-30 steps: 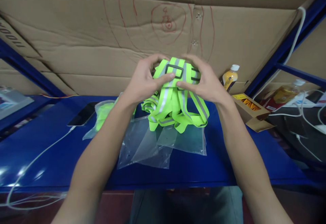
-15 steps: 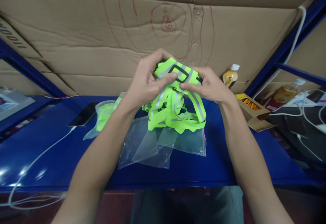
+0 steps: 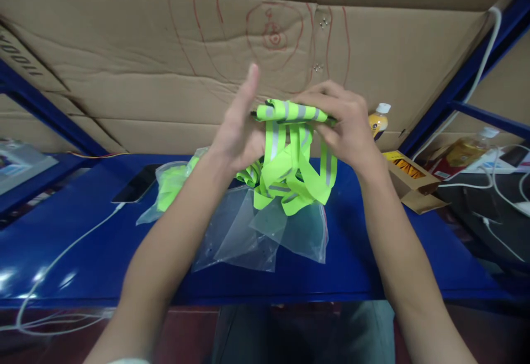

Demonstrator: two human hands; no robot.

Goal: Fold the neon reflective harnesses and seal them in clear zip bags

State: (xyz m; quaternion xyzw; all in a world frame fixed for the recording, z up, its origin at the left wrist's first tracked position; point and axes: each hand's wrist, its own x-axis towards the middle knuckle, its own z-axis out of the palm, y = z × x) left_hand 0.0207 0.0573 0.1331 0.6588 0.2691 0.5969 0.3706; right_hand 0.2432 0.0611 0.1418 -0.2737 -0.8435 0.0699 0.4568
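A neon-yellow reflective strap vest (image 3: 292,168) with grey stripes hangs in the air over the blue table (image 3: 83,253). My right hand (image 3: 345,126) is closed over its folded top from the right. My left hand (image 3: 240,129) is at the vest's left side, its fingers stretched upward and its palm against the straps. The vest's loose loops dangle down onto clear plastic bags (image 3: 256,231) lying on the table.
A second bagged neon vest (image 3: 169,187) and a phone (image 3: 134,184) on a white cable lie to the left. On the right are a juice bottle (image 3: 379,121), an open small cardboard box (image 3: 408,179), cables and another bottle. Cardboard sheets line the back.
The vest's top has been turned edge-on, hiding the black buckle. My left hand has let go its pinch and its fingers now point up. The loops hang lower and narrower.
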